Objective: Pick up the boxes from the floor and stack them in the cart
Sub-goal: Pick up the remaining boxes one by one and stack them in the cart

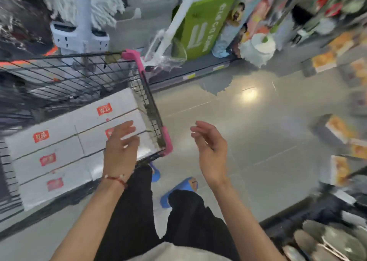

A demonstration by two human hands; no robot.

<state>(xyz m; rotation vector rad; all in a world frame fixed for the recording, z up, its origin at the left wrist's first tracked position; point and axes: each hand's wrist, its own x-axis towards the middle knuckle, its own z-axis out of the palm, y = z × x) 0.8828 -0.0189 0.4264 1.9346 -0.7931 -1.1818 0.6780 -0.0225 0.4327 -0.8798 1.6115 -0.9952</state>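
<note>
Several white boxes (65, 141) with red labels lie side by side in the wire cart (153, 109), which has pink corner guards. My left hand (120, 151) hovers over the cart's near right corner with fingers relaxed, holding nothing. To the right of the cart, my right hand (211, 147) hangs over the bare floor with loosely curled fingers, also empty. More boxes with orange pictures (337, 129) lie blurred on the floor at the right.
Shelves with mops (83, 4), a green carton (204, 24) and packaged goods line the far side of the aisle. A grey tiled floor (258, 131) stretches ahead. A low dark shelf (317, 231) stands at the bottom right. My legs and blue slippers (178, 189) are below.
</note>
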